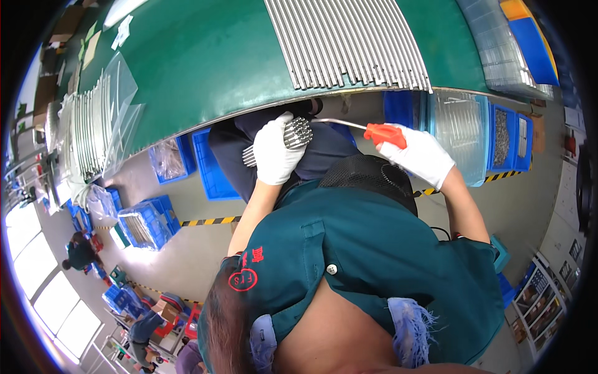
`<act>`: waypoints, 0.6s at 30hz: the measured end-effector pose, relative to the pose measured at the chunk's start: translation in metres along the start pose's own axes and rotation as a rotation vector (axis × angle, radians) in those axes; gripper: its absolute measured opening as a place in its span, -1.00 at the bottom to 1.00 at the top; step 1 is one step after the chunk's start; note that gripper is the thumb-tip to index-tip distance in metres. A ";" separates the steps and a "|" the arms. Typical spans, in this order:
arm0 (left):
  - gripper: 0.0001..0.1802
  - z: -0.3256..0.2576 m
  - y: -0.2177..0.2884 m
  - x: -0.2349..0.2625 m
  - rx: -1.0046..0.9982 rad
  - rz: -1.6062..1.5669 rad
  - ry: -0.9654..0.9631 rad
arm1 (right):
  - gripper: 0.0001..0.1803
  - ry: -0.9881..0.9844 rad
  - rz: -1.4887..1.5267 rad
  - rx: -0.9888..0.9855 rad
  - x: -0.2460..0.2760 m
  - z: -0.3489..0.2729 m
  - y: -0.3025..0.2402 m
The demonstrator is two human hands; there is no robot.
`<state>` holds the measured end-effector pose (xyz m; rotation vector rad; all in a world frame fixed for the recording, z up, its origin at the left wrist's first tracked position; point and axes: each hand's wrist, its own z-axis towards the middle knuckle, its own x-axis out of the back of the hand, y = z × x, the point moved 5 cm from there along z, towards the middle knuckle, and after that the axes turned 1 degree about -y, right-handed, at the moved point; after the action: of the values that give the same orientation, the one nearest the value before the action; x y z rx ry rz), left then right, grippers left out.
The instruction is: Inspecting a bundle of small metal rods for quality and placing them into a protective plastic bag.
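Note:
My left hand [275, 151], in a white glove, is closed round a bundle of thin metal tubes [298, 133]. Their ends point up to the right, and the other ends show below the glove. A red air blow gun [385, 134] is gripped in my gloved right hand [423, 153]. Its long, thin, bent metal nozzle reaches left, with the tip close to the tube ends; whether it touches them I cannot tell. Both hands are over my lap, just below the edge of the green table [205, 68]. A row of long metal tubes [352, 47] lies side by side on the table.
Plastic-wrapped rods [93, 128] lie at the table's left, clear plastic trays [507, 53] at its right. Blue bins [215, 168] and a clear-lined light blue crate [461, 134] stand under the edge. Yellow-black tape [208, 221] marks the floor. Other people work far left.

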<state>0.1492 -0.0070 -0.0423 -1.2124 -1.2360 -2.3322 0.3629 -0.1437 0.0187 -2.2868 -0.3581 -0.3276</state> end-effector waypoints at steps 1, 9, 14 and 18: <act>-0.55 -0.001 0.000 0.000 -0.016 0.010 -0.001 | -0.45 -0.002 -0.015 0.036 -0.001 -0.001 -0.001; -0.54 -0.002 -0.001 -0.001 -0.020 -0.012 -0.003 | -0.41 -0.029 -0.084 0.005 -0.004 -0.005 -0.009; -0.53 -0.001 -0.001 -0.001 -0.014 -0.019 -0.006 | -0.40 0.036 -0.163 0.007 -0.001 -0.002 -0.009; -0.53 0.000 0.002 0.000 -0.035 0.000 0.008 | -0.41 0.081 -0.215 0.004 0.002 0.004 -0.005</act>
<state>0.1502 -0.0076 -0.0412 -1.2133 -1.1975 -2.3658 0.3631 -0.1372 0.0201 -2.2275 -0.5637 -0.5255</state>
